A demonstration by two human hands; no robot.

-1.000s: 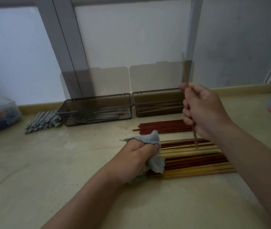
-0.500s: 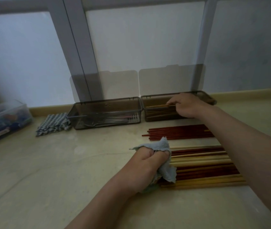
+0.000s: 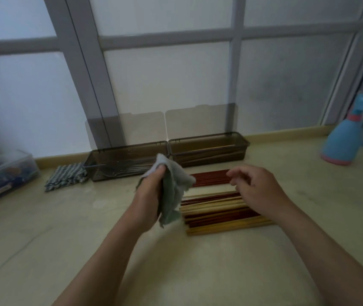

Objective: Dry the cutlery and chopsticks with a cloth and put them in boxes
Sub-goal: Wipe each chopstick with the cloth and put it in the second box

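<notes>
surface: carries everything | right box: at back, lid up, some chopsticks inside | chopstick pile: lies in front of the box | cloth: gripped by left hand | right hand: relaxed, empty, above pile | advice: pinch one pair at its end, pull whole length through cloth

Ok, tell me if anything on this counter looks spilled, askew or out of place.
Only a pale, wet-looking patch on the counter, left of the cloth that the left hand grips. The chopsticks lie in tidy rows; the left box and right box sit straight.
</notes>
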